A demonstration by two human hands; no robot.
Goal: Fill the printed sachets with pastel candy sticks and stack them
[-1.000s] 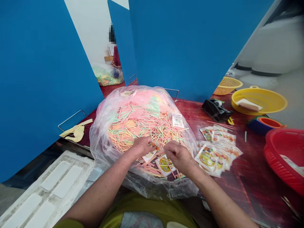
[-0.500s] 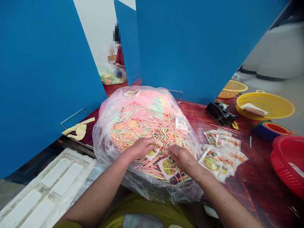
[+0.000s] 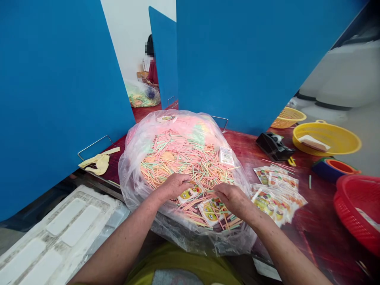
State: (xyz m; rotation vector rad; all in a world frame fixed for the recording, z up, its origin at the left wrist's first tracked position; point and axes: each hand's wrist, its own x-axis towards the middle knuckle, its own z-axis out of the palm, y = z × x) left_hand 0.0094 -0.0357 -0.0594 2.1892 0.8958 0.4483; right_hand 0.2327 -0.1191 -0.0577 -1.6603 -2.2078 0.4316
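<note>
A clear plastic bag point(image 3: 130, 174) lies opened out, heaped with thin pink, orange and green sticks point(image 3: 178, 144). Over the near part of the heap, my left hand point(image 3: 173, 187) is closed at the edge of a small printed packet point(image 3: 190, 193), its thumb and fingers together. My right hand point(image 3: 233, 198) is closed just above the sticks to the right, fingers curled inward; whatever it may pinch is hidden. Between and below the hands, another printed packet point(image 3: 211, 210) lies flat with some loose sticks across it. A white packet point(image 3: 226, 156) rests on the heap's right side.
Several printed packets point(image 3: 277, 194) overlap on the red table point(image 3: 314, 221) at right. Beyond are a black tape dispenser point(image 3: 273, 144), a yellow basket point(image 3: 341, 142) and a red basket point(image 3: 353, 213). Blue partitions point(image 3: 222, 59) stand behind. A white foam lid point(image 3: 65, 233) lies at left.
The packet by my left hand has turned flatter and shifted slightly down-left. My right hand has moved a little to the right. The whole view has shifted slightly.
</note>
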